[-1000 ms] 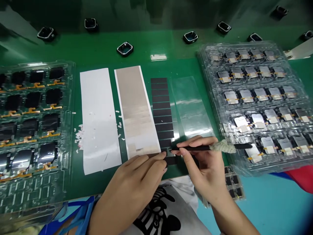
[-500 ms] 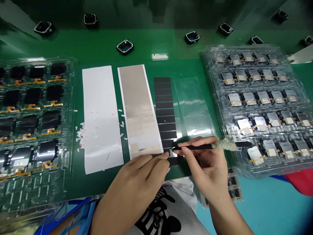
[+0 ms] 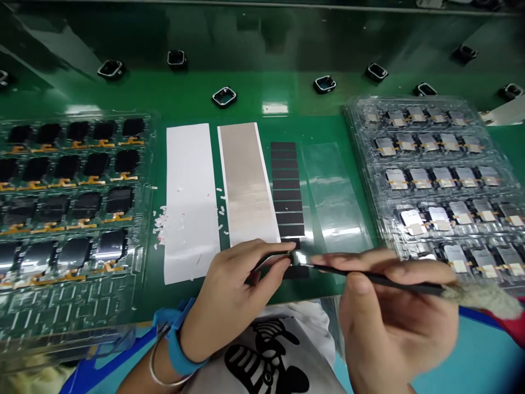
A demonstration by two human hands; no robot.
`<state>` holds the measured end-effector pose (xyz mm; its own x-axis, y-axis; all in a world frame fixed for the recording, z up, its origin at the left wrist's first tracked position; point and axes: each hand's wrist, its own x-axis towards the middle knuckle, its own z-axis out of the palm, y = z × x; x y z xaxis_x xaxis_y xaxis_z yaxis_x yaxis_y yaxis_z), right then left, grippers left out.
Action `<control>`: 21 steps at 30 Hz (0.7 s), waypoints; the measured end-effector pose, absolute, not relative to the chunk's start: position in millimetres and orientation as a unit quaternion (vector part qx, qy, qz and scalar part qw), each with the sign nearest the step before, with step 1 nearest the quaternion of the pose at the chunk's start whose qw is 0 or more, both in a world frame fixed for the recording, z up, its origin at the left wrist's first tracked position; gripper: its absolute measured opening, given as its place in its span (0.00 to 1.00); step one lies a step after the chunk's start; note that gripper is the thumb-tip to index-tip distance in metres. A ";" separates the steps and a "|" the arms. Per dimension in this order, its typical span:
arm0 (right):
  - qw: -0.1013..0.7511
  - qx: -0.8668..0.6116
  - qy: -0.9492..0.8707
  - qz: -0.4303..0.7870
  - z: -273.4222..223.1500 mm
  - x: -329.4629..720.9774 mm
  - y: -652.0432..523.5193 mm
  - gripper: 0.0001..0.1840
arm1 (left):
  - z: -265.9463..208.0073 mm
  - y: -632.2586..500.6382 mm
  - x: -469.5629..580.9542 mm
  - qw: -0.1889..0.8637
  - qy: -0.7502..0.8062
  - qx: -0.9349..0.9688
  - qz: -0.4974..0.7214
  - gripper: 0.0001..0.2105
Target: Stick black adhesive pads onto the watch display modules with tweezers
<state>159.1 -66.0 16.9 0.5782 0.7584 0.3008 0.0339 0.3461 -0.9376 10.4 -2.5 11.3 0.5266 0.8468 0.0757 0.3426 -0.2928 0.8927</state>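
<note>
My left hand (image 3: 241, 284) is closed at the middle front of the mat, thumb and fingers pinching a thin, dark flat piece (image 3: 266, 256) held edge-on. Most of that piece is hidden by the fingers. My right hand (image 3: 397, 312) grips a slim black pen-like tool (image 3: 369, 276) with pale cloth wrapped around its rear. The tool's front end meets a small shiny patch beside my left fingertips; whether it touches the dark piece I cannot tell. Under and beyond the fingertips lies a strip of black rectangular stickers (image 3: 287, 194) on clear film.
A white sheet (image 3: 191, 180) with paper scraps (image 3: 161, 225) and a grey-brown sheet (image 3: 246, 169) lie left of centre. Clear film (image 3: 336, 186) lies right. Trays of screen modules flank the mat, left (image 3: 143, 219) and right (image 3: 365, 164). Several watch frames (image 3: 224, 97) stand behind.
My left hand has gone from lying over the sticker strip to pinching the dark piece up. My right hand has moved right and nearer with the tool. The view has shifted left.
</note>
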 end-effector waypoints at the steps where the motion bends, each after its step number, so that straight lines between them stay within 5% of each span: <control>1: 0.725 -0.504 -0.398 0.249 20.3 153.2 -63.7 0.18 | 11.2 -2.5 10.5 0.450 0.387 0.750 0.291 0.11; 21: 0.708 -0.503 -0.450 0.209 16.0 121.4 -48.0 0.20 | -1.1 -3.9 5.6 0.515 0.329 0.716 0.339 0.25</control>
<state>121.4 -48.0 16.0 0.5083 0.7479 0.4270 0.1560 0.4077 -0.8997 5.6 -3.9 -1.1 0.5545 0.8192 0.1464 0.1214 -0.2536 0.9597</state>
